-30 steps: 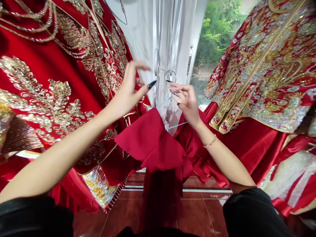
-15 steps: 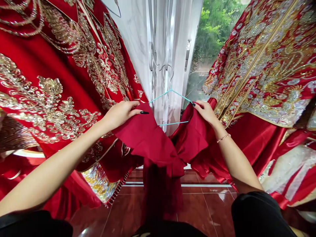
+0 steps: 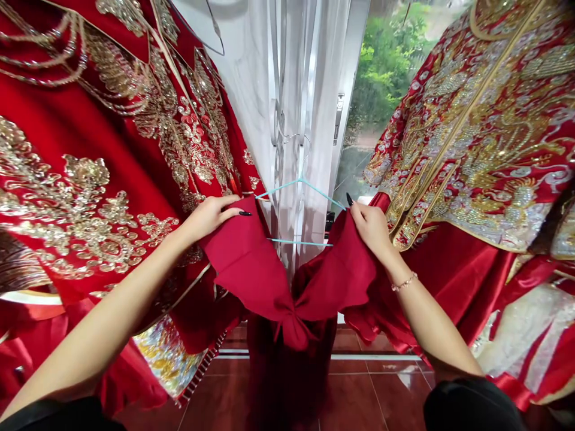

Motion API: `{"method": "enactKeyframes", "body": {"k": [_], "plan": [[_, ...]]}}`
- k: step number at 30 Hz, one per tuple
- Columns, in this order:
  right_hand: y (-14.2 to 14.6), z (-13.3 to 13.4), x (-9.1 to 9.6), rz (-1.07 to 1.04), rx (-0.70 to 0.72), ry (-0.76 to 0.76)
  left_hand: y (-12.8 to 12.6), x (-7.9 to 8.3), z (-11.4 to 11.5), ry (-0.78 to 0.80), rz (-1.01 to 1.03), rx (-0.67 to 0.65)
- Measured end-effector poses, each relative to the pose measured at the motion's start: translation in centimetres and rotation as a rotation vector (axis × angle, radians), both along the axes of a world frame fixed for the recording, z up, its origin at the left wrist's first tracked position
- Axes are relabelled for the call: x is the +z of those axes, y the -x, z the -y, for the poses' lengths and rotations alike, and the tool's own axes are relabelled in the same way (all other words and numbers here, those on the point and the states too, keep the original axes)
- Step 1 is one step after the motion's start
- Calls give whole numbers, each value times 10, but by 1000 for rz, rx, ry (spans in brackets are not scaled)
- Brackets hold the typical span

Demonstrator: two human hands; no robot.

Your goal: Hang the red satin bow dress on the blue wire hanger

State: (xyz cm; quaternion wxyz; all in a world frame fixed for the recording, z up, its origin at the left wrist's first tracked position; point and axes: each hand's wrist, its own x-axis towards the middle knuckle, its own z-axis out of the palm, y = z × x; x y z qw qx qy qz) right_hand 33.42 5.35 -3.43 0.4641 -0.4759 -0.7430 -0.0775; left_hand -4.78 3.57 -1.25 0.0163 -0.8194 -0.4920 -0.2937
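A dark red dress (image 3: 256, 269) hangs on a thin turquoise wire hanger (image 3: 300, 181), its neckline spread wide in a V with a knot of cloth at the bottom. My left hand (image 3: 211, 216) pinches the dress's left shoulder, the thumb lying on the cloth and the other fingers partly behind it. At the opposite shoulder, my right hand (image 3: 369, 224) grips the fabric near the end of the hanger, one finger sticking up. The hanger's metal hook rises before the white door frame. The dress's lower part falls in shadow toward the floor.
A red gown with gold sequins (image 3: 130, 137) hangs close on the left. To the right hangs an embroidered red and gold jacket (image 3: 476, 137) above a red satin skirt (image 3: 453, 269). Behind are a white door (image 3: 309, 72) and glass. The floor (image 3: 359, 395) has dark red tiles.
The neckline is spread wider and its knot now faces me. The hanger and dress sit slightly lower and further left in view. Both hands keep hold of the shoulders.
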Motion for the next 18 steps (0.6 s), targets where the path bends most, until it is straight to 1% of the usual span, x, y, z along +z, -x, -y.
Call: {"method": "enactKeyframes", "body": {"k": [2, 3, 6, 7, 9, 12, 13, 15, 16, 18], "plan": [[-3, 6, -8, -9, -39, -26, -4, -7, 5, -59, -22, -6], [-4, 11, -10, -10, -40, -57, -7, -10, 9, -116, -32, -9], [-9, 25, -10, -39, 40, -199, -19, -13, 26, -323, -54, -22], [-11, 29, -9, -50, 77, -251, -23, -12, 32, -370, -71, -34], [-16, 35, -6, -39, 131, -367, -31, -9, 42, -425, -148, -90], [-24, 46, 1, 97, 198, -523, -40, -4, 51, -453, -354, -250], [-27, 51, 5, 166, 233, -534, -43, -4, 52, -447, -422, -312], [-29, 61, 15, 341, 305, -468, -48, -4, 53, -418, -531, -405], [-29, 66, 20, 453, 325, -400, -51, -5, 53, -406, -568, -421], [-27, 72, 31, 703, 321, -253, -56, -6, 51, -401, -615, -391]]}}
